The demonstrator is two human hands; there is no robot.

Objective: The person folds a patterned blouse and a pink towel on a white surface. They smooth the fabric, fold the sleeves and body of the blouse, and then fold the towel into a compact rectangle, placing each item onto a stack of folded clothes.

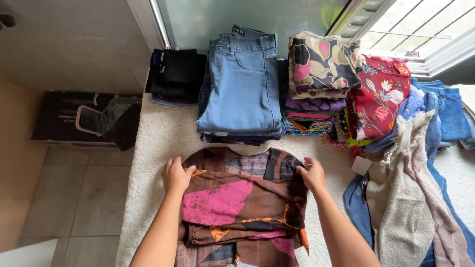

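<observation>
**Two hands on a patterned garment, folded stacks beyond**

A brown patterned garment with pink and orange patches lies flat on a white fluffy cover, at the near middle of the scene. Its long axis runs near to far, with the rounded far edge pointing toward the stacks and the near end running out of the frame. A small white tag shows at its near right corner.

The left hand rests on the garment's far left corner, fingers curled down on the cloth. The right hand pinches the far right edge, fingers closed on the fabric. Both forearms come in from the near edge.

To the right lies one loose heap of beige and blue cloth, with a paper tag on it.

Farther off stand four folded stacks in a row: from the left, one dark stack, one stack of blue jeans, one stack topped by a floral cream and pink piece, and one topped by a red flowered cloth.

On the tiled floor at far left sits one dark box. A window runs along the far side.
</observation>
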